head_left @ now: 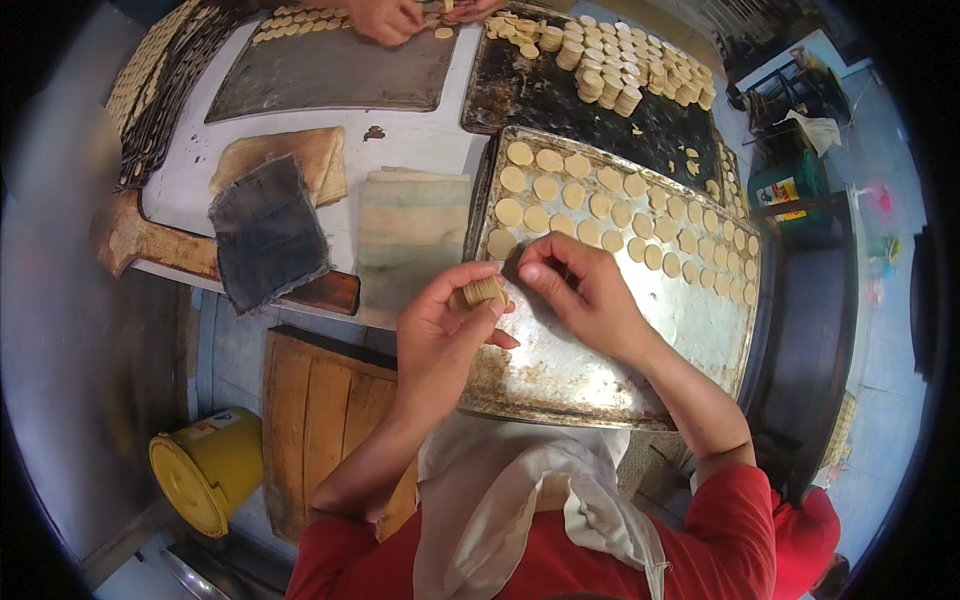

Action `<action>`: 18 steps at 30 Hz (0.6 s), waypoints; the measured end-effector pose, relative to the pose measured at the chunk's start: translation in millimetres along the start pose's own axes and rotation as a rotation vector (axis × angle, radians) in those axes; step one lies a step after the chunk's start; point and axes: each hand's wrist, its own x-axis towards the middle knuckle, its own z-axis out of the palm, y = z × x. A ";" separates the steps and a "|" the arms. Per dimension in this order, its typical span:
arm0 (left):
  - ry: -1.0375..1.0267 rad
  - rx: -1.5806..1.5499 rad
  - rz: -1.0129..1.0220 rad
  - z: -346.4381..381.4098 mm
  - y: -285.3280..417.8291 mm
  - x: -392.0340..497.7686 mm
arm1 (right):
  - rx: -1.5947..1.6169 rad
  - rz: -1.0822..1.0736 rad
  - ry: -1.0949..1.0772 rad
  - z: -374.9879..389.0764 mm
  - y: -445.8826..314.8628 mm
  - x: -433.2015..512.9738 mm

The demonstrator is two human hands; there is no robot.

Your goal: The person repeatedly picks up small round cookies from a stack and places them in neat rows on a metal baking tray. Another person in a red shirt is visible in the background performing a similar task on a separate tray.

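Note:
My left hand (pixel 450 315) grips a short stack of thin, pale dough discs (pixel 484 291) sideways between thumb and fingers, over the left edge of a worn metal baking tray (pixel 592 367). Just right of it, my right hand (pixel 581 281) hovers above the tray with its fingers curled and the thumb close to the index finger. Whether a disc is between those fingertips is hidden. Rows of single flat discs (pixel 574 195) lie across the tray's far part. One disc (pixel 501 244) lies close to my right fingertips, at the tray's left side.
Behind the tray, a dark baking sheet (pixel 517 97) bears many stacked discs (pixel 600 60). Another person's hands (pixel 390 19) work above a grey tray (pixel 337 71). Folded cloths (pixel 412 225) and a dark cloth (pixel 270 225) lie to the left. A yellow bucket (pixel 210 465) sits below.

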 end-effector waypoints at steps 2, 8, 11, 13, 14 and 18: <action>-0.030 -0.034 0.005 1.6 -0.2 0.0 | -0.009 0.130 -0.144 -2.6 -2.6 4.6; -0.011 0.019 -0.025 6.6 -0.1 -2.5 | -0.520 -0.038 0.095 -15.0 -5.4 10.7; -0.030 0.049 -0.058 10.4 -3.3 -3.0 | -0.092 0.094 -0.113 -19.7 -2.0 -1.3; -0.056 0.046 -0.058 12.9 -5.1 -1.9 | -0.083 -0.001 -0.023 -24.0 2.4 -9.1; -0.064 0.039 -0.071 14.3 -6.1 -1.2 | -0.106 -0.030 0.035 -26.8 5.1 -12.0; -0.082 0.039 -0.085 21.7 -9.6 -1.9 | -0.545 0.048 0.172 -37.9 14.3 -21.0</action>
